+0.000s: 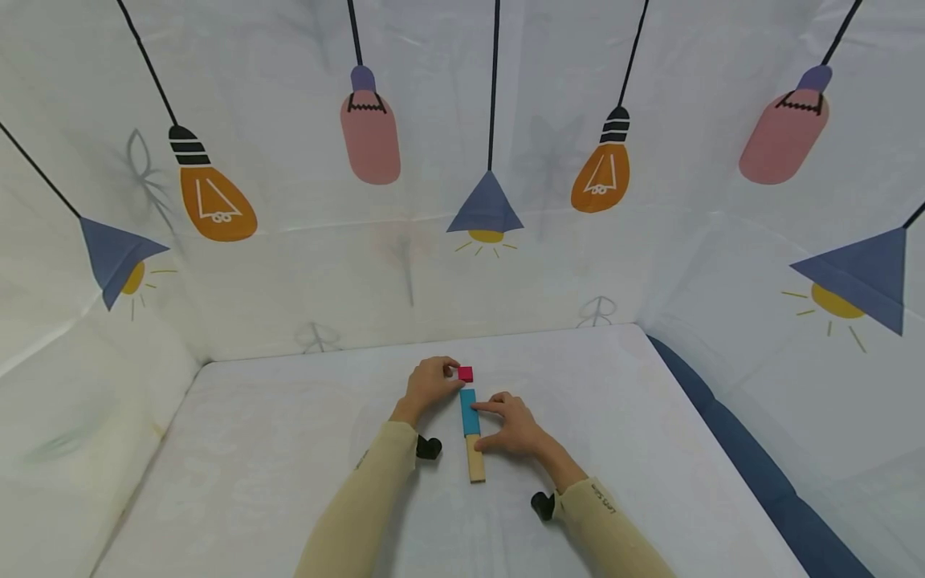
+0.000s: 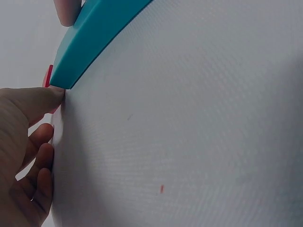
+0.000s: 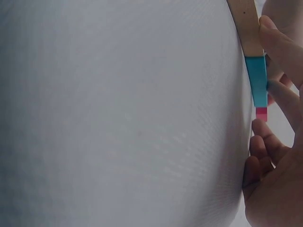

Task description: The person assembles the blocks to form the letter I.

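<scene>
Three blocks lie in a line on the white table. Farthest away is a small red block (image 1: 466, 374), which my left hand (image 1: 429, 380) pinches between thumb and index finger. A blue block (image 1: 470, 413) lies just nearer, with a narrow gap to the red one. End to end with the blue block is a plain wooden block (image 1: 474, 459). My right hand (image 1: 517, 425) is at their right side, index fingertip on the blue block and thumb on the wooden one. In the left wrist view my left thumb (image 2: 45, 100) is right at the blue block's end (image 2: 71, 71).
The white table (image 1: 275, 482) reaches back to a white fabric wall (image 1: 289, 305) printed with hanging lamps. Dark blue cushioning (image 1: 744, 449) runs along the table's right edge. A black wrist device (image 1: 429, 448) is at the left cuff, another (image 1: 543, 505) at the right.
</scene>
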The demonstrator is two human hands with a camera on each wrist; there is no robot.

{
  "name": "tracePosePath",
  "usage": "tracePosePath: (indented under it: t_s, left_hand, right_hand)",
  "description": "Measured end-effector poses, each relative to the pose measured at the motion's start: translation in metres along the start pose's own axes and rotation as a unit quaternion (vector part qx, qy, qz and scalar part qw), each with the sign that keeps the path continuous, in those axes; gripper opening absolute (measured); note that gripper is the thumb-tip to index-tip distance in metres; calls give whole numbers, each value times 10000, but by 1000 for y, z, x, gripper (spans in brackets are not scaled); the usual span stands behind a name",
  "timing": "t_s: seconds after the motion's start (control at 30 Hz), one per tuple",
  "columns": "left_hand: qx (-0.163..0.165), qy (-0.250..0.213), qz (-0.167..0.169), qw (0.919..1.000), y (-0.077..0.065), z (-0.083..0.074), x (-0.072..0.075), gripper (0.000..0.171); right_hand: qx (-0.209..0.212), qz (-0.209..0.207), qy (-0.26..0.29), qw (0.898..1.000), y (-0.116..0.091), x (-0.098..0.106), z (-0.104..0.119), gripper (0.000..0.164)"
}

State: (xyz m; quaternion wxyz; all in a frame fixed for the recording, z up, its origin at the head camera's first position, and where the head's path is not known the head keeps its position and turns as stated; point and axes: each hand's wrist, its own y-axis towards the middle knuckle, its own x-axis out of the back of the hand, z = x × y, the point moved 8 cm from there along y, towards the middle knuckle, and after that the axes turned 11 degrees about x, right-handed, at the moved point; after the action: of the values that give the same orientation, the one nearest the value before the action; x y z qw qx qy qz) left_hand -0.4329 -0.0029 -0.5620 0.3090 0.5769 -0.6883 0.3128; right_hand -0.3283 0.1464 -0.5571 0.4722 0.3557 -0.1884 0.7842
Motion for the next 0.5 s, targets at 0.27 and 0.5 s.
tracePosePath:
  t_s: [0.27,0.5]
  left_hand:
    - [-22,-85,0,10000,-2,3,1,38]
    - [131,-369,123,9992,-7,7,7,34]
  right_hand:
    - [29,25,-35,10000,0,-1,2,67]
    - [-71,88,-135,9998,0,-3,-2,68]
